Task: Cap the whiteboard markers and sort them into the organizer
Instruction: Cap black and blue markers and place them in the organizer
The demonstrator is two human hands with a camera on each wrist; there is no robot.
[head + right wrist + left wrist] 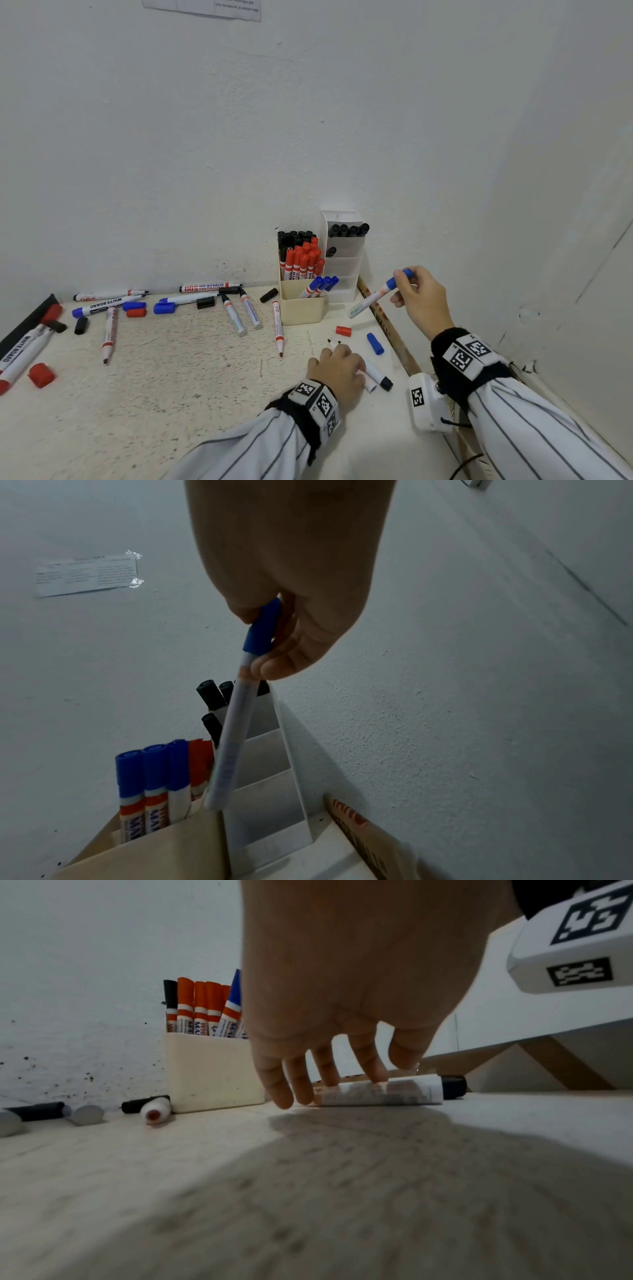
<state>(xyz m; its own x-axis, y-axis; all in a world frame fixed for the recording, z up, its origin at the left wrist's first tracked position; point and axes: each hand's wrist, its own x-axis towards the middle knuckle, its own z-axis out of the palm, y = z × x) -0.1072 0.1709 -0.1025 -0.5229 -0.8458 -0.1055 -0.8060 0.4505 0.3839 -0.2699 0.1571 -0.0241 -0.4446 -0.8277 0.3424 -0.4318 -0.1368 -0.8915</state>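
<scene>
My right hand [407,284] pinches a capped blue marker [371,298] by its blue cap, barrel slanting down toward the organizers. In the right wrist view the blue marker [231,739] hangs from my right hand [274,647] just above the white tiered organizer [267,791]. This white tiered organizer [344,270] holds black markers; the beige cup [301,313] beside it holds black, red and blue ones. My left hand [337,366] rests on black-ended markers [378,375] lying on the table. Its fingers [325,1069] touch the top of one marker [394,1093].
A loose red cap [343,331] and blue cap [375,343] lie between my hands. An uncapped red marker [278,329] lies left of the beige cup. Several more markers and caps are scattered over the left of the table. Walls close the back and right.
</scene>
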